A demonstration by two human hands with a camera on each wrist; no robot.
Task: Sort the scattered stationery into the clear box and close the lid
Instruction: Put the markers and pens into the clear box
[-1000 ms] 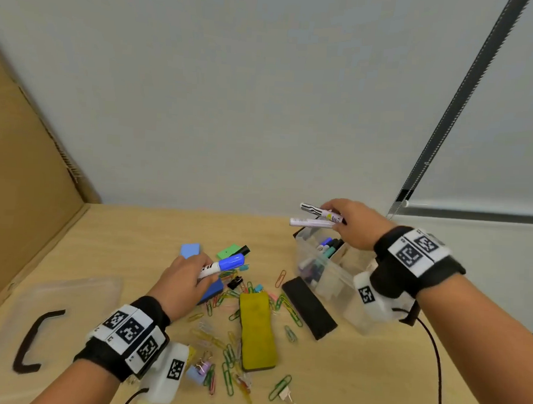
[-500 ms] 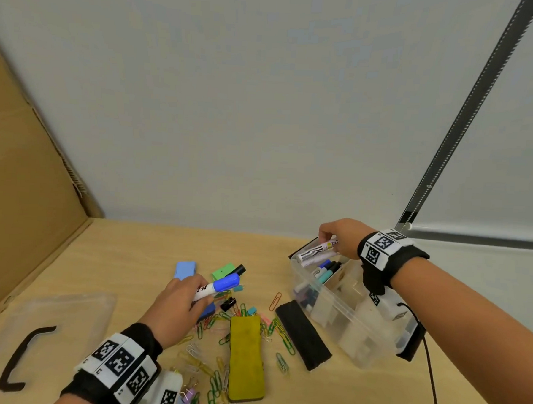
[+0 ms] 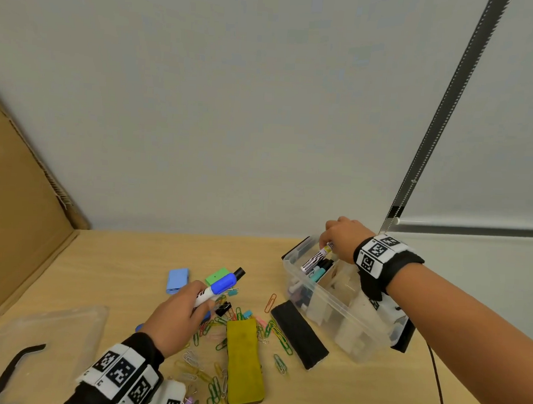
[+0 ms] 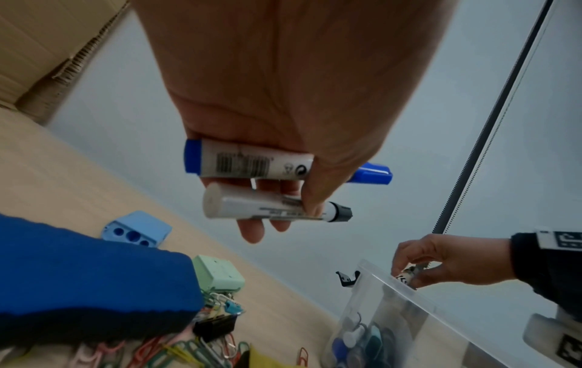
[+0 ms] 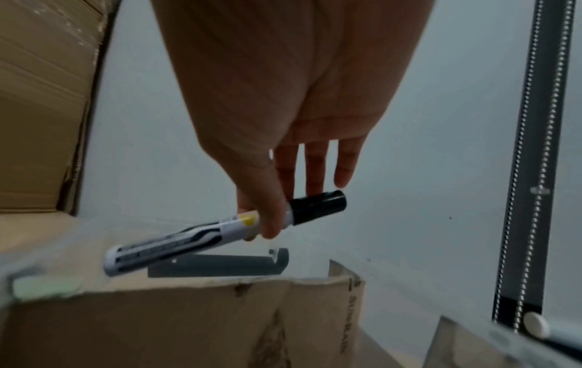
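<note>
The clear box (image 3: 330,310) stands open at the right of the table, with several markers in its far compartment. My right hand (image 3: 339,241) is over that far end and pinches a white marker with a black cap (image 5: 226,231), tilted down into the box (image 4: 406,291). My left hand (image 3: 179,314) hovers above the scattered clips and grips two markers: a blue-capped one (image 4: 252,163) and a white one with a grey tip (image 4: 270,205). In the head view only the blue-capped marker (image 3: 220,287) shows clearly.
A yellow eraser (image 3: 244,361) and a black eraser (image 3: 298,334) lie among several coloured paper clips (image 3: 279,337). A blue sharpener (image 3: 177,280) and a green sharpener (image 3: 216,276) sit behind them. The clear lid (image 3: 44,344) with a black handle lies at the left. Cardboard lines the left side.
My right hand has come down from above the box to its far compartment, tipping its marker inside; only one marker shows in it now. My left hand keeps its markers, nearly still.
</note>
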